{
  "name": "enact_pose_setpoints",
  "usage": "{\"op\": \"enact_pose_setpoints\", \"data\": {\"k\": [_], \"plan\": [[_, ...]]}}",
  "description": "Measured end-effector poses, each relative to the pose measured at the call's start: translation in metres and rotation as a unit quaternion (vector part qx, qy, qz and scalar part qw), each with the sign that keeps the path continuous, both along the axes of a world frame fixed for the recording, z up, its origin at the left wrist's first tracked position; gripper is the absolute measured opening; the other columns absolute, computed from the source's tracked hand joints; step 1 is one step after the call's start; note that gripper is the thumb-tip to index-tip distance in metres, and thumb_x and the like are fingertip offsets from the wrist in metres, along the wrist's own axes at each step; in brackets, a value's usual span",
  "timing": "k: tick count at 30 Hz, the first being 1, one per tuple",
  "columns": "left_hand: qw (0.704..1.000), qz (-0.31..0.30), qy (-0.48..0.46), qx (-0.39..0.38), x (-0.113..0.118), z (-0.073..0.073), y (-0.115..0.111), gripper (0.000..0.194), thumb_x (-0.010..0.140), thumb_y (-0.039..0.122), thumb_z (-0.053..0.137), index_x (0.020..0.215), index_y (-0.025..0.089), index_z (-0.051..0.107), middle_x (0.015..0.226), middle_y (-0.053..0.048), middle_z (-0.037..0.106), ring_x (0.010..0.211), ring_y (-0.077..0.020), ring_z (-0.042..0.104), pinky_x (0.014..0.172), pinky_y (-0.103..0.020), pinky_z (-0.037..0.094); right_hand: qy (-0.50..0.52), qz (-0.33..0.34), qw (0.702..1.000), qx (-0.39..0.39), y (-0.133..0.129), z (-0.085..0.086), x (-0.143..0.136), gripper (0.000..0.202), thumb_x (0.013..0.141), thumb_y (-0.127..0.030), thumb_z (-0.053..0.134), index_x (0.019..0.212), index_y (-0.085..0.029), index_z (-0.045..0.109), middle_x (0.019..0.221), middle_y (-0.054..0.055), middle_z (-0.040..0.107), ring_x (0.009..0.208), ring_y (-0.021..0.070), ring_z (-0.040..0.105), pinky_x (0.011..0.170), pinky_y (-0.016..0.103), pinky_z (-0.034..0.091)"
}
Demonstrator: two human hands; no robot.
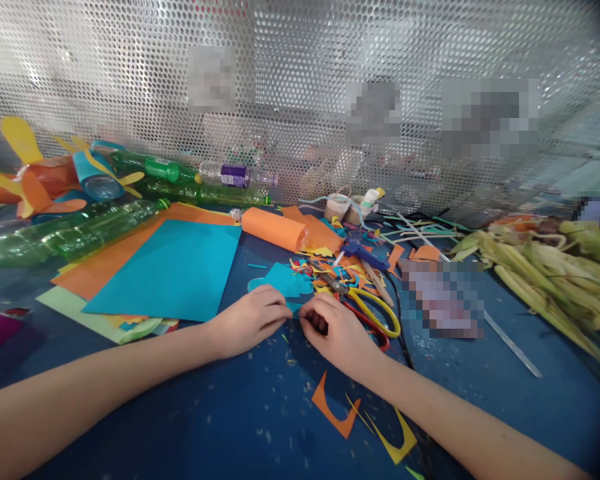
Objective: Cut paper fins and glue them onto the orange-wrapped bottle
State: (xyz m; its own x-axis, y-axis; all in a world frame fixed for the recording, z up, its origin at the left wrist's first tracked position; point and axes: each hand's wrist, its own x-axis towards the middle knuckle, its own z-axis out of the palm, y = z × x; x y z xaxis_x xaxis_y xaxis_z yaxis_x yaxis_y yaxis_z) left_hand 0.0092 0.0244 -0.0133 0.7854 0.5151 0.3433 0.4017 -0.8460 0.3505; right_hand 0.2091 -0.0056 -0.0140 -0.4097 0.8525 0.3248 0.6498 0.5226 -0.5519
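My left hand [255, 320] and my right hand [341, 332] meet over the blue table, fingertips pinched on a small blue paper piece [294, 308] that shows between them. Just beyond lie blue paper cutouts [286, 280]. To the right of my right hand, scissors [375, 310] with yellow and red handles rest among colourful paper scraps, partly hidden by that hand. A blue glue gun [365, 254] sits behind them. Farther back, a bottle wrapped in orange paper [274, 229] lies on its side. Left of my left hand is a blue paper sheet [175, 270] on a stack of orange and green sheets.
Green plastic bottles [105, 230] lie at the left, near paper-bladed bottle models [50, 177]. Corn husks [540, 267] are piled at the right, with a clear glue stick [513, 343] nearby. A perforated metal screen [300, 80] stands behind. Orange [336, 412] and yellow offcuts lie in front.
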Motion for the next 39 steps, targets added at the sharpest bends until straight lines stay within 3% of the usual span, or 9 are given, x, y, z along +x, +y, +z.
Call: {"op": "enact_pose_setpoints", "data": {"k": [13, 20, 39], "plan": [[0.999, 0.016, 0.004, -0.032, 0.0008, 0.0027, 0.0011, 0.019, 0.089, 0.018, 0.042, 0.100, 0.017, 0.058, 0.090, -0.005, 0.058, 0.089, -0.0158, 0.051, 0.082, -0.029, 0.040, -0.008, -0.008, 1.000, -0.011, 0.0012, 0.0000, 0.0001, 0.013, 0.075, -0.006, 0.053, 0.077, -0.018, 0.057, 0.077, 0.001, 0.052, 0.062, 0.0113, 0.050, 0.058, 0.024, 0.044], [1.000, 0.006, 0.007, 0.007, 0.0002, 0.0002, 0.0006, 0.019, 0.089, 0.016, 0.041, 0.096, 0.017, 0.059, 0.088, -0.006, 0.058, 0.088, -0.0158, 0.051, 0.079, -0.029, 0.041, 0.004, 0.006, 1.000, 0.005, 0.0010, -0.0009, 0.0003, 0.015, 0.076, -0.005, 0.051, 0.079, -0.019, 0.055, 0.079, 0.001, 0.052, 0.062, 0.0111, 0.051, 0.057, 0.024, 0.044], [1.000, 0.021, -0.003, 0.004, 0.0005, 0.0004, 0.0002, 0.022, 0.090, 0.019, 0.040, 0.103, 0.017, 0.057, 0.090, -0.006, 0.059, 0.088, -0.0170, 0.052, 0.078, -0.030, 0.042, 0.006, 0.020, 1.000, 0.005, 0.0000, 0.0005, 0.0020, 0.016, 0.079, -0.009, 0.050, 0.083, -0.020, 0.062, 0.080, 0.003, 0.056, 0.070, 0.0133, 0.055, 0.063, 0.026, 0.046]]}}
